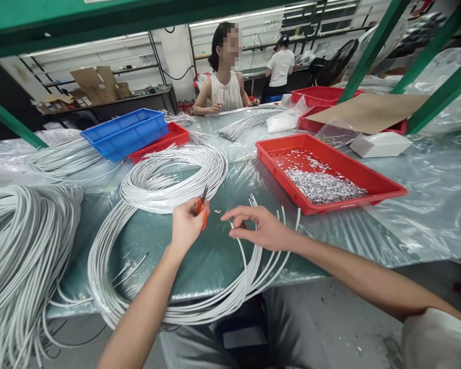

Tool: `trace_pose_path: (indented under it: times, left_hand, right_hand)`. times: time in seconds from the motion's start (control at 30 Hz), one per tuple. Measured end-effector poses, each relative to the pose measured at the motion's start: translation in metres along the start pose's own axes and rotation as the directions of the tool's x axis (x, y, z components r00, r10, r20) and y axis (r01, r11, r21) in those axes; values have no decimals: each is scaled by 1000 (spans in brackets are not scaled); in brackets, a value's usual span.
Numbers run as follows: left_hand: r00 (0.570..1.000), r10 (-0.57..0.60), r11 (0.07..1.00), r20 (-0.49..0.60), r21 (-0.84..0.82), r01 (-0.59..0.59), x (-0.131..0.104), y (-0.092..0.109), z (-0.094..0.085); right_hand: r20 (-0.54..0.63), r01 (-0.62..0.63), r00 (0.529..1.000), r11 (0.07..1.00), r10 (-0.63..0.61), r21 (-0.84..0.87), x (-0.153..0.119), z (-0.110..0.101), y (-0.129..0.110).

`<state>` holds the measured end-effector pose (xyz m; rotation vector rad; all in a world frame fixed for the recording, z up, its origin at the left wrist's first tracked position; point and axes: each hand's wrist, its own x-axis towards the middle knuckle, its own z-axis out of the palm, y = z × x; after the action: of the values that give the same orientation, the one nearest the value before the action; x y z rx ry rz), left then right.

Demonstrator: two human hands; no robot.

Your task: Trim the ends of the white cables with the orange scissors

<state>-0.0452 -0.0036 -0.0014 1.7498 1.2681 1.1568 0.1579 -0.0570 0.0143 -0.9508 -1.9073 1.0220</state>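
Note:
My left hand [187, 225] is closed around a small pair of scissors [202, 207] with orange handles, their dark blades pointing up. Opposite it, my right hand [259, 226] has its thumb and curled fingers about the end of one white cable [243, 253], while the index finger reaches out to the left. Exactly where the fingers press on the cable is partly hidden. That cable belongs to a large loose coil of white cables [107, 256] lying in front of me, whose other free ends stick up around my right wrist. Tiny pale scraps [217, 211] lie between the hands.
Behind my hands sits another white cable coil [172, 179]. A red tray [369, 197] at right holds many small shiny metal pieces. A blue tray [125, 133] and a thick cable bundle [23, 246] are at left. One person [225, 92] sits across the plastic-covered table; another is farther back.

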Motion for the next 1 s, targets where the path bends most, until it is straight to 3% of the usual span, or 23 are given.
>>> trace_pose_path:
  times: [0.17,0.37,0.53,0.63,0.73,0.83,0.9,1.0]
  left_hand:
    - [1000,12,997,-26,-72,-14,7,-7,-1]
    - [998,61,998,31,-38,-59,6,-12,7]
    - [994,88,996,70,-6,-88,6,-12,9]
    - [993,83,997,80,-11,-82,6,-12,10]
    - [992,80,997,94,-11,-80,6,-13,10]
    - [991,81,997,110,-7,-81,6,-13,10]
    - [989,88,996,122,-8,-88,6,-13,10]
    - [985,99,995,140,-9,-98,6,-13,9]
  right_hand:
    - [26,-55,998,996,56,-67,-15,-13,-39]
    - [-153,-140,982,971,112,-191,-91,-19,-76]
    - [-245,-376,915,898,320,-230,-163,-14,-64]
    - [-331,-453,879,816,342,-359,-189,-13,-44]
    - [-486,-535,814,736,317,-415,-195,-10,-27]
    - [-594,-560,752,752,286,-347,-181,-4,-22]
    - [-598,-554,749,765,286,-329,-167,1,-22]
    - [-494,-566,785,756,373,-328,-145,9,-24]
